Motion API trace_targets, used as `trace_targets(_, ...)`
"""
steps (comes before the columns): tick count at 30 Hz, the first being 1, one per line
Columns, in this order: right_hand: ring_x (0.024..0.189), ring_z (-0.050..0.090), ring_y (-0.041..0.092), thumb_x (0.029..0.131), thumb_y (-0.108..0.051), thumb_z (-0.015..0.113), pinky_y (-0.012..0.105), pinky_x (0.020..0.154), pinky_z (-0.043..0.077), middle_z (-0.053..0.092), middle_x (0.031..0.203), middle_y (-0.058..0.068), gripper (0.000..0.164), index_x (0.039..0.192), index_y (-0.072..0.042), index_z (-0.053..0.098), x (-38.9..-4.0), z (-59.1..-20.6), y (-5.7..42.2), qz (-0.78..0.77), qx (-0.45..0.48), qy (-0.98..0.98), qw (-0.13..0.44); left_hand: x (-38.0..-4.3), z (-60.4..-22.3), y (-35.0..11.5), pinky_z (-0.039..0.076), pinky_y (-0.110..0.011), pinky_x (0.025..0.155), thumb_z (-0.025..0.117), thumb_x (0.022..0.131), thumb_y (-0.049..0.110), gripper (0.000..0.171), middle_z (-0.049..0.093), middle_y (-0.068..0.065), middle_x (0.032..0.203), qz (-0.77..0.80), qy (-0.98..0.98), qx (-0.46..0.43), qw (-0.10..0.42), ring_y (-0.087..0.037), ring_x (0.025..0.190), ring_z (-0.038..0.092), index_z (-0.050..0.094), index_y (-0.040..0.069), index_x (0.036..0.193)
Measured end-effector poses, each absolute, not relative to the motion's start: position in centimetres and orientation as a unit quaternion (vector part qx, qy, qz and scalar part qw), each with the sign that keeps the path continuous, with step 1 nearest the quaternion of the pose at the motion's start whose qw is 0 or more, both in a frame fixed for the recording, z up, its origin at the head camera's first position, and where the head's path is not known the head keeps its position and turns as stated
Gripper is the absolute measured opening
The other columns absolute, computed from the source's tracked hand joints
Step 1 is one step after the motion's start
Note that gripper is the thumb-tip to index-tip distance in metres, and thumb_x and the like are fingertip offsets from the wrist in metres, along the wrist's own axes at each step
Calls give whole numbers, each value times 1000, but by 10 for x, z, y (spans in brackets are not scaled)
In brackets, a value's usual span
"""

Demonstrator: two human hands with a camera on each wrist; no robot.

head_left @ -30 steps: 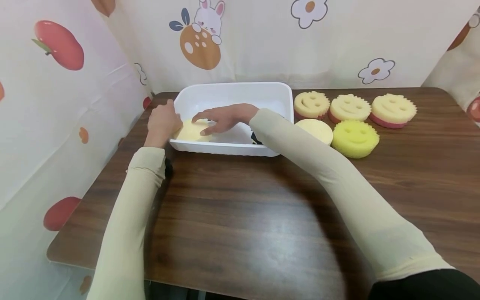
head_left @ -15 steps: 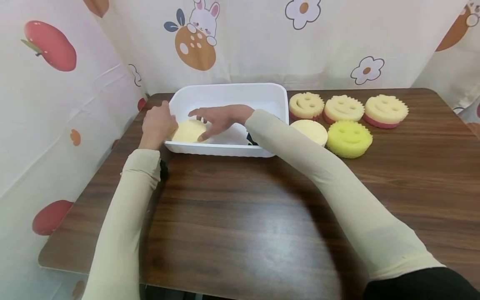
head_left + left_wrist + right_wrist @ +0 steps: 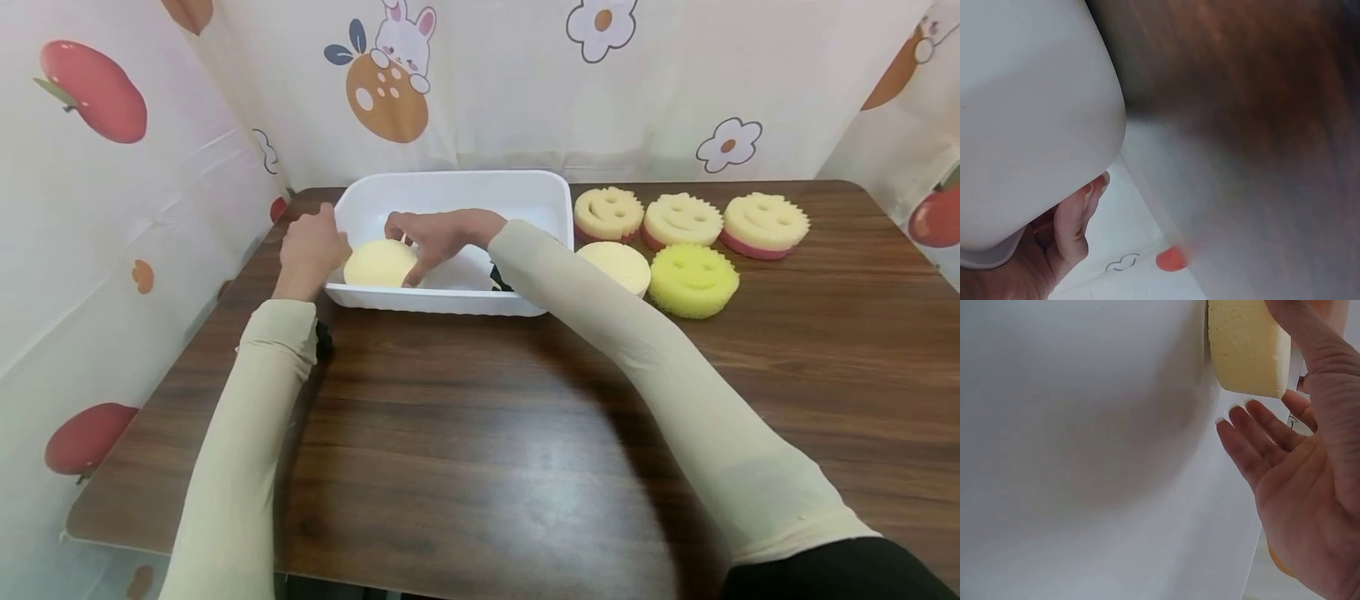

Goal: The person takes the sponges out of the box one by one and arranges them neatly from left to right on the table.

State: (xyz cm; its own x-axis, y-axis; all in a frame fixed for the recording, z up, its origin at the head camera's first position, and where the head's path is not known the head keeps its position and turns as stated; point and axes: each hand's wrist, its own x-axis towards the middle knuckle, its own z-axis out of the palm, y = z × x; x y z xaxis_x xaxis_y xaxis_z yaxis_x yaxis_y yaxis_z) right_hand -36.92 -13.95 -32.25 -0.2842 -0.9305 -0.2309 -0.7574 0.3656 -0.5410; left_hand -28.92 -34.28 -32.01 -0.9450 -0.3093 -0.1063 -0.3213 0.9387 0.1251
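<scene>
A white plastic tub (image 3: 487,302) stands near the back of the table. My left hand (image 3: 311,248) grips its left end; the left wrist view has the fingers (image 3: 1074,222) against the outside of the tub. Inside, toward the left end, is a round pale yellow sponge (image 3: 378,265). My right hand (image 3: 444,240) reaches into the tub and pinches this sponge, thumb on the near side and index finger farther back. In the right wrist view the sponge (image 3: 1247,347) lies between thumb and index finger, while the other fingers are stretched out below it.
Right of the tub are three smiley sponges in a row, one of them a two-layer sponge (image 3: 765,223) with a pink base. Before them sit a bright yellow smiley sponge (image 3: 693,282) and a plain round pale one (image 3: 618,265). A patterned cloth (image 3: 495,100) hangs behind.
My right hand's thumb and fingers have drawn in around the sponge in the tub. My left hand keeps its grip on the tub. The head view has shifted slightly.
</scene>
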Motion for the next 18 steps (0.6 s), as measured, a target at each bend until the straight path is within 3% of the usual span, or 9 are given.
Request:
trace_targets(7,135,40,19,80,-37,81,32,114,33,34,148,9,80,129,-16,21,-369,-321,-138,-199,-518,773,308,-290,-320,-344,52,-61,87,41,101,26,58,56,-36,126,69,986,-150,37,-51,108,59,29,-3,150)
trace_targets(14,111,57,23,89,-38,74,27,94,46,39,131,8,60,117,-14,26,-372,-313,-134,-260,-507,756,322,-291,-321,-346,51,-62,90,41,101,26,59,53,-37,129,66,984,-158,40,-53,112,57,28,-3,150)
trace_targets(18,118,59,21,92,-36,69,28,92,52,40,131,7,55,119,-15,26,-373,-305,-131,-262,-502,759,321,-293,-321,-347,50,-62,91,41,101,26,60,52,-37,131,60,985,-157,42,-54,113,57,26,-3,151)
